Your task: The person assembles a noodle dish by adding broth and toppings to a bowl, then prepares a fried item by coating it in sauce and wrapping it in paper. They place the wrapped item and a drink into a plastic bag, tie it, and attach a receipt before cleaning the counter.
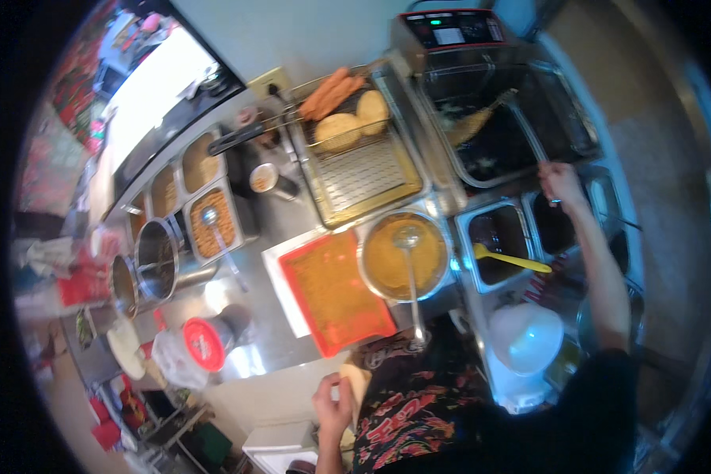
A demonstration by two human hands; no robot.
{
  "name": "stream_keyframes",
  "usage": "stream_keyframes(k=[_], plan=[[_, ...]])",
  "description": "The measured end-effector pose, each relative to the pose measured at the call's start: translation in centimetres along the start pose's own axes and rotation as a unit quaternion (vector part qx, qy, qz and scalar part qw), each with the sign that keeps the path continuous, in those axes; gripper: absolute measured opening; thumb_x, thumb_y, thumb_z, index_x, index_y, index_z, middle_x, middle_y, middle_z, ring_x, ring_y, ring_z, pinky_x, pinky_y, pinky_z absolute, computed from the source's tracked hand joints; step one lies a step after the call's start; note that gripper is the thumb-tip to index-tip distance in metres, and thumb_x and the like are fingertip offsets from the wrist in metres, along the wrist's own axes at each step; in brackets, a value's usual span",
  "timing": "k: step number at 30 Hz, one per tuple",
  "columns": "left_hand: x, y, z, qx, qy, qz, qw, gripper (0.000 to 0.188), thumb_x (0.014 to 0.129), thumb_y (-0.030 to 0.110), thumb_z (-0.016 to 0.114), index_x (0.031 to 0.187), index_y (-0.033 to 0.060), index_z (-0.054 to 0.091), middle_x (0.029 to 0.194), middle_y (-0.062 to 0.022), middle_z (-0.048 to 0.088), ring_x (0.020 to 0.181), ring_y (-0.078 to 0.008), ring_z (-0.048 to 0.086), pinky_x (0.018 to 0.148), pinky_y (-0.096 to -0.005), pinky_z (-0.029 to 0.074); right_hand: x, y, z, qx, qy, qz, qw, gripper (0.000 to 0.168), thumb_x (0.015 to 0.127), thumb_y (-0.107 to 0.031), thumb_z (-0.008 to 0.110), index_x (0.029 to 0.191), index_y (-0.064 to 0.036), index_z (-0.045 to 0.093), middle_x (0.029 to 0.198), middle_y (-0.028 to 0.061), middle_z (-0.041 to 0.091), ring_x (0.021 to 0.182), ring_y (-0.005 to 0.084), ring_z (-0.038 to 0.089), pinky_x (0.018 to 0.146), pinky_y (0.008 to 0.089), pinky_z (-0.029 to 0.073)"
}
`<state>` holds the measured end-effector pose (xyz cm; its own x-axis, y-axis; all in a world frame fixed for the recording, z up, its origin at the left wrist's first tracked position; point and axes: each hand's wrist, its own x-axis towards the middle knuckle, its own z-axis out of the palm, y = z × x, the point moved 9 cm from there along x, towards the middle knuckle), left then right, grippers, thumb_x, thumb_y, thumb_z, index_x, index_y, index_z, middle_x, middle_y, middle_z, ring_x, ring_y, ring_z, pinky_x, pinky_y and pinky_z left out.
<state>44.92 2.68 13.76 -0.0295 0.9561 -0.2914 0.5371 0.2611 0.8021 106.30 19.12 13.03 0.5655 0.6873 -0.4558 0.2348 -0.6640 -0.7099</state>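
My right hand [560, 183] grips the handle end of a long metal utensil [527, 127], which reaches over the dark oil of a deep fryer [497, 154]. At the utensil's far tip is an elongated golden piece [471, 125]; blur hides whether it is food or part of the tool. Low in the view, my left hand [335, 406] pinches a thin, pale flat piece [357, 382], perhaps bread or paper, close to the printed apron [415, 409]. Between the hands stands a round pot of yellow-brown sauce [385, 260] with a metal ladle [413, 284] in it.
Sausages [335, 92] and round breads [339, 131] lie in a wire basket on a draining tray [361, 178]. Left of the pot sits a red tray [338, 290]. A yellow spoon [512, 259] crosses a sauce container. Metal bins [213, 219], a red-lidded tub [203, 343] and a white bowl [526, 339] stand around.
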Motion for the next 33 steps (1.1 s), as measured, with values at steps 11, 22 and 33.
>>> stream_keyframes(k=[11,22,33], plan=[[2.4,0.2,-1.0,-0.027,-0.025,0.084,0.996,0.009,0.089,0.006,0.061,0.091,-0.0032,0.060,0.081,-0.0141,0.067,0.074,-0.0188,0.063,0.070,-0.0312,0.050,-9.5,-4.8,-3.4,-0.242,0.208,-0.216,0.923,0.033,0.096,-0.027,0.053,0.081,0.002,0.061,0.062,0.0205,0.060,0.055,0.0366,0.061,0.051,0.0441,0.047],[3.2,-1.5,-3.8,-0.068,0.010,0.109,0.992,0.010,0.088,0.009,0.064,0.092,-0.0006,0.063,0.081,-0.0150,0.068,0.075,-0.0210,0.066,0.068,-0.0330,0.051,-16.3,-9.3,-4.1,-0.340,0.293,-0.265,0.853,0.031,0.098,-0.028,0.052,0.085,-0.002,0.062,0.067,0.0225,0.061,0.067,0.0412,0.063,0.056,0.0451,0.048],[3.8,-2.0,-6.1,-0.064,0.009,0.136,0.989,0.010,0.088,0.007,0.063,0.094,-0.0017,0.062,0.085,-0.0157,0.067,0.076,-0.0254,0.066,0.070,-0.0326,0.051,-18.3,-8.2,-2.0,-0.339,0.276,-0.319,0.841,0.037,0.099,-0.029,0.051,0.078,0.000,0.057,0.060,0.0229,0.055,0.055,0.0407,0.057,0.046,0.0448,0.038]])
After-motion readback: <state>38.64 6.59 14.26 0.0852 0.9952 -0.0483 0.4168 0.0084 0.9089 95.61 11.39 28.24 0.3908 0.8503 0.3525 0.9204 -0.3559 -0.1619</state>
